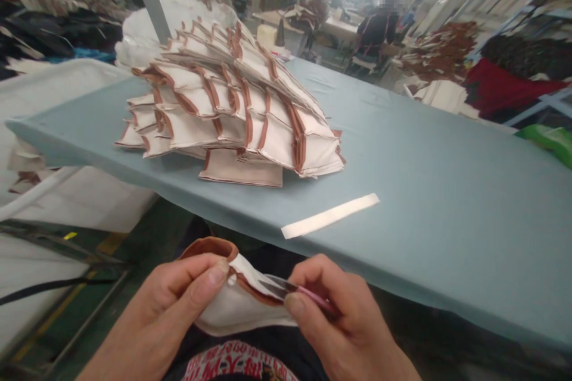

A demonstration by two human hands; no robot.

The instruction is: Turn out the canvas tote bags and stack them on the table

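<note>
My left hand point(179, 294) pinches a white fabric piece point(236, 309) with brown edging, held above my lap in front of the table. Its brown rim curls up beyond my left thumb. My right hand point(339, 309) grips small scissors point(308, 294) with a pink handle. Their metal blades point left and lie against the brown-edged seam, a little right of my left thumb. A small white bit sits on the seam near that thumb. Part of the fabric's right end is hidden behind my right fingers.
A tall stack of white, brown-edged fabric pieces point(250, 113) lies on the blue-green table point(424, 190). A pale strip point(330, 216) rests near its front edge. A white cart point(53, 80) stands left. Farther back sits a person point(378, 33); at right are a brown pile point(440, 50) and green bag point(547, 140).
</note>
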